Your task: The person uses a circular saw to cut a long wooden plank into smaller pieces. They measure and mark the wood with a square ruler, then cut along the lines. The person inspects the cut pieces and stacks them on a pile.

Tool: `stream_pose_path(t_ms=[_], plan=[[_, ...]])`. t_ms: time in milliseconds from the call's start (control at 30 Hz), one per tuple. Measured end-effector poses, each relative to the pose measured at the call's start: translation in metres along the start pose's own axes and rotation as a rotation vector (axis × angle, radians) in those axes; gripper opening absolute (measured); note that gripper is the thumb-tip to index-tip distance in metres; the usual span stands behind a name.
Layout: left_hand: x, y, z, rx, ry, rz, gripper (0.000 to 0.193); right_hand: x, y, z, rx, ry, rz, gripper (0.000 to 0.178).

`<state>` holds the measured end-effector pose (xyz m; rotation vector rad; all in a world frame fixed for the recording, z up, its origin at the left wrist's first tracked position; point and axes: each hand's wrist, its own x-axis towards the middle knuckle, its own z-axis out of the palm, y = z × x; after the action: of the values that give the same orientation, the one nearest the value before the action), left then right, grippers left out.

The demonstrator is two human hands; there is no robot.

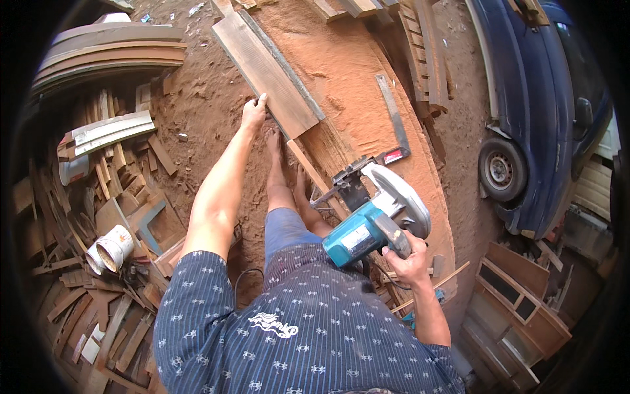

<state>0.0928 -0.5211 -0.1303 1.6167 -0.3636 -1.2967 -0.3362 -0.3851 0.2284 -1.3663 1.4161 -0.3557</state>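
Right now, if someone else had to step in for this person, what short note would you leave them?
Left hand: flat on the near edge of the grey plank, steadying it; nothing gripped.
Right hand: closed around the handle of the teal circular saw.
The plank lies slanted on the sawdust-covered workbench. The saw sits at the plank's near end, over a thin wooden strip. A steel square lies to the right.
Done: plank placed, saw in hand. No cut through the plank shows; whether the blade spins cannot be told.
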Motion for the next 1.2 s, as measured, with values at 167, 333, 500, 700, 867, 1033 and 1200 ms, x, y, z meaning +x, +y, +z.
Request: stream_pose_path(t_ms=[167,333,500,700,867,1033,1200], plan=[[0.010,-0.007,0.000,-0.102,0.012,-0.075,0.046,0.014,0.002,0.011,-0.061,-0.091,-0.035,0.031],[0.014,-0.005,0.002,0.021,0.068,0.023,0.048,0.019,-0.001,0.023,-0.038,-0.123,-0.089,0.032],[0.015,-0.004,0.002,0.099,0.001,0.055,0.046,0.018,0.005,0.022,-0.094,-0.146,-0.062,0.031],[-0.004,0.024,0.033,0.409,0.173,0.021,0.049,0.027,0.005,0.033,-0.082,-0.117,-0.023,0.032],[0.011,-0.003,0.003,0.070,0.009,0.002,0.048,0.030,0.003,0.035,-0.084,-0.133,-0.093,0.030],[-0.021,0.012,0.005,0.050,0.020,-0.084,0.052,0.044,0.015,0.050,0.009,-0.063,-0.122,0.029],[-0.112,-0.027,-0.013,0.022,0.227,-0.114,0.052,0.071,0.037,0.068,-0.043,-0.058,-0.201,0.029]])
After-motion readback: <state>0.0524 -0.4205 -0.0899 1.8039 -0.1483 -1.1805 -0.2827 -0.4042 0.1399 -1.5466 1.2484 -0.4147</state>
